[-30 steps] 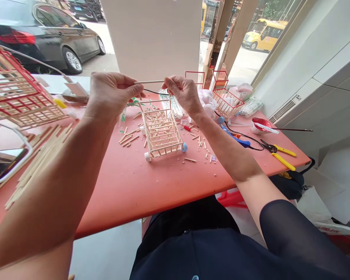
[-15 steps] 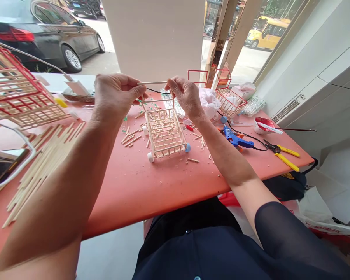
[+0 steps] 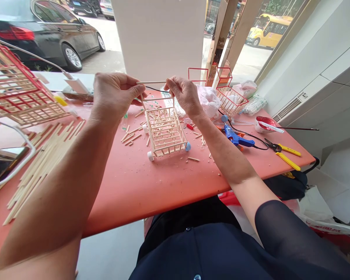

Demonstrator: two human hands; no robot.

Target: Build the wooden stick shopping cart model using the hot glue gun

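A thin wooden stick (image 3: 152, 82) spans level between my two hands, over the handle end of a small wooden cart. My left hand (image 3: 118, 88) pinches its left end, fingers closed. At the other end my right hand (image 3: 184, 93) is closed on it with thumb and fingertips. Below them the cart (image 3: 166, 130), built of sticks like a miniature shopping trolley, stands on the table with white and light-blue wheels. Its uprights reach up to my fingers; whether my fingertips also touch them I cannot tell.
Long sticks (image 3: 43, 167) lie at the left, beneath a larger red-edged stick model (image 3: 20, 85). Short cut sticks (image 3: 131, 138) are scattered around the cart. Rightward are a blue glue gun (image 3: 235, 136), yellow-handled pliers (image 3: 282, 151), a red-stained cup (image 3: 264, 123) and a small red-trimmed cart (image 3: 231, 99).
Both hands keep nearly the same pose, with the stick held at the cart's top. The view has shifted very slightly; little else differs.
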